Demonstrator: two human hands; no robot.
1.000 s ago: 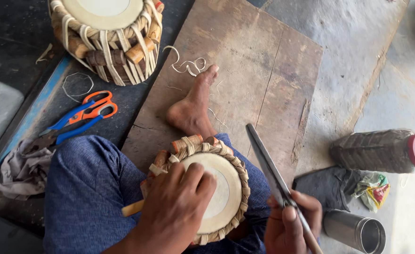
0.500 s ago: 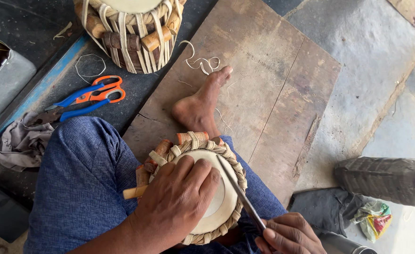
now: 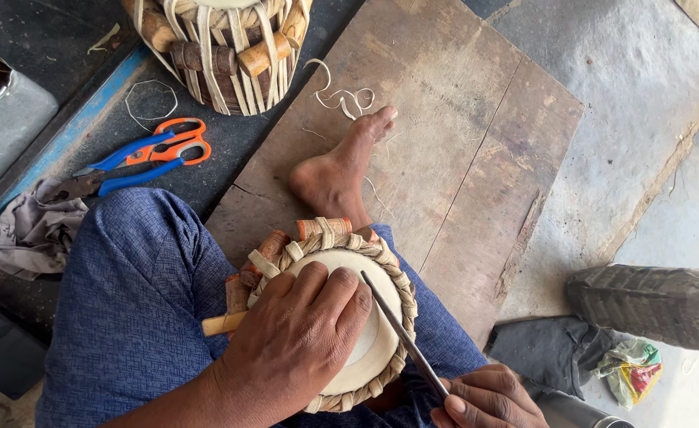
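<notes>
Left hand point(image 3: 298, 345) spread flat, fingers apart on the pale drum head point(image 3: 365, 317) in the lap, right hand point(image 3: 488, 400) fingers clamped on a thin metal rod point(image 3: 401, 333), its tip just beyond the left fingertips, second drum point(image 3: 223, 47) well beyond

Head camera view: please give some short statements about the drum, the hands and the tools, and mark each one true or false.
1. The left hand lies flat on the drum in the lap. True.
2. The right hand holds orange scissors. False: it holds a thin metal rod; the scissors lie on the floor.
3. The rod's tip rests on the drumhead. True.
4. The second drum lies on the wooden board. False: it stands beside it.
</notes>
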